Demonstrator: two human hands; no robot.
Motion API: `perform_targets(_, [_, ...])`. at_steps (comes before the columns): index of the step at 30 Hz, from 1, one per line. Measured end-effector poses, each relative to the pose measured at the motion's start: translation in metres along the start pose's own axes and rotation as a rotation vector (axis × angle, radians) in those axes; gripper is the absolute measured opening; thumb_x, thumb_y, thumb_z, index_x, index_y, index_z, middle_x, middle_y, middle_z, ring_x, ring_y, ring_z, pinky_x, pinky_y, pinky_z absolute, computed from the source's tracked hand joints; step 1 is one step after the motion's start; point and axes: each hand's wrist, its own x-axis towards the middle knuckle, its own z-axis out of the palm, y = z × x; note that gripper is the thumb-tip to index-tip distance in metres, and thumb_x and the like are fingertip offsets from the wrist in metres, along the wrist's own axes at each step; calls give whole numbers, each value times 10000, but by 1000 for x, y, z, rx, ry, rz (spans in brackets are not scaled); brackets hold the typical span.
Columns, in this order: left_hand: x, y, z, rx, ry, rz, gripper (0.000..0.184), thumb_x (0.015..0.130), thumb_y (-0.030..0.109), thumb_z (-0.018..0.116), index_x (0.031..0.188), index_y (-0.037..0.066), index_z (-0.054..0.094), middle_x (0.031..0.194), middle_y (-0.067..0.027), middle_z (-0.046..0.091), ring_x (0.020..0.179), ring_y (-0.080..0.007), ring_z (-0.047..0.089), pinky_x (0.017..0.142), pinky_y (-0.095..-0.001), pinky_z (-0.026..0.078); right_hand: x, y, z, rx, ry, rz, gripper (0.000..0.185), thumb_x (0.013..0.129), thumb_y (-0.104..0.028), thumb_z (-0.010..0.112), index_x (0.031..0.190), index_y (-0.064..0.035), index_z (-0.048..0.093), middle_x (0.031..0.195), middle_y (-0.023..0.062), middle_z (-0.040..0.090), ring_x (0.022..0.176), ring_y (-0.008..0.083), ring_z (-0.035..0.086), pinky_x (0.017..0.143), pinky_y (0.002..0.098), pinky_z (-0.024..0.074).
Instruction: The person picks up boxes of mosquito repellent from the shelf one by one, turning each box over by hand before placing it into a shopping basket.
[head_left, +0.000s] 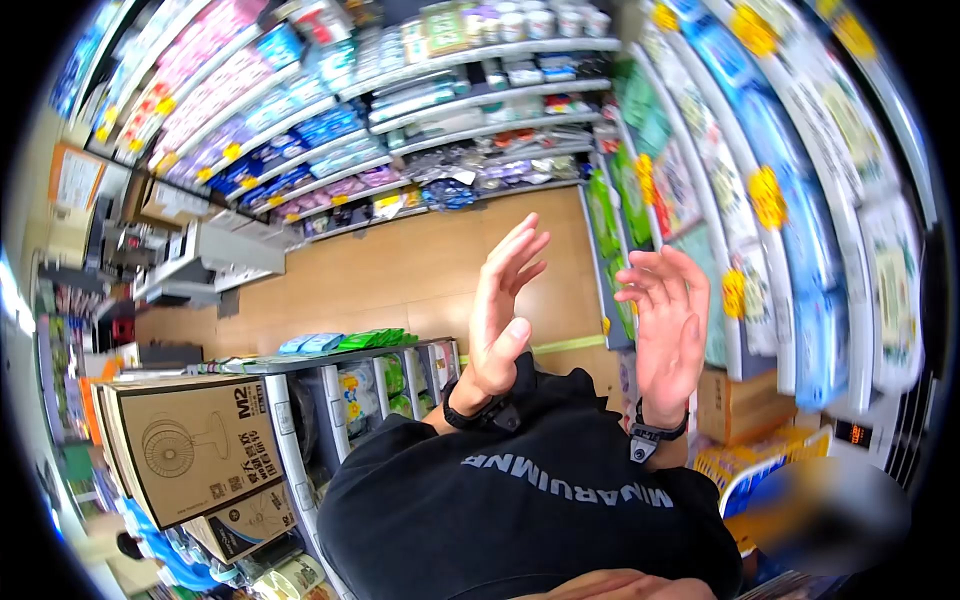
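My left hand is raised in front of my chest. Its fingers are stretched out, the palm turns inward, and nothing is in it. Level with it, my right hand is up with slightly curved, parted fingers and a bare palm; it too holds nothing. A gap separates the two hands. Each wrist wears a black strap, the left strap and the right strap. In the view, the right hand is nearest to the shelf of packaged goods on the right, with no contact that I can make out.
Stocked shelves line the back, above a tan floor. To the left, a cardboard fan box stands beside a low shelf with green packs on top. A yellow basket and a cardboard box are low on the right.
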Motion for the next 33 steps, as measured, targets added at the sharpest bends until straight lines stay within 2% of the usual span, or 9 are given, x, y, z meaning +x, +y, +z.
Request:
perform_targets(1, [10, 0, -20, 16, 23, -9, 869, 903, 561, 561, 1521, -6, 332, 1602, -246, 289, 1433, -377, 398, 1142, -480, 331, 17, 14, 14, -5, -36, 9, 689, 1024, -494, 419, 1466, 28, 332, 1370, 247, 518, 1180, 302, 574, 975, 403, 447])
perform_targets(2, [17, -1, -39, -17, 93, -16, 956, 870, 658, 599, 1516, 9, 323, 1579, -281, 311, 1415, -429, 408, 1131, -504, 347, 34, 27, 31, 7, -68, 19, 689, 1024, -494, 419, 1466, 28, 332, 1370, 247, 518, 1180, 302, 574, 975, 403, 447])
perform_targets(7, [50, 16, -137, 53, 272, 126, 950, 872, 641, 608, 1511, 0, 320, 1566, -295, 327, 1414, -431, 411, 1133, -502, 348, 111, 94, 114, 138, -292, 96, 656, 1046, -479, 386, 1464, 23, 337, 1348, 240, 530, 1156, 290, 582, 969, 405, 450])
perform_targets(13, [73, 45, -221, 223, 551, 143, 959, 861, 641, 612, 1509, -3, 321, 1571, -298, 315, 1413, -425, 414, 1134, -492, 350, 174, 157, 212, 255, -546, 190, 649, 1052, -478, 381, 1460, 24, 339, 1335, 239, 538, 1133, 284, 595, 962, 401, 456])
perform_targets(24, [55, 65, -307, 530, 1054, 314, 967, 857, 656, 581, 1515, -4, 323, 1588, -280, 293, 1416, -397, 415, 1133, -468, 344, 233, 249, 362, 465, -1037, 415, 655, 1048, -482, 386, 1450, 33, 347, 1325, 247, 541, 1130, 286, 603, 973, 398, 449])
perform_targets(33, [110, 72, -379, 734, 1448, 365, 917, 881, 587, 574, 1521, -15, 313, 1587, -273, 296, 1419, -381, 416, 1142, -460, 341, 303, 321, 484, 610, -1464, 566, 651, 1039, -483, 400, 1440, 29, 359, 1312, 228, 556, 1118, 281, 610, 975, 397, 448])
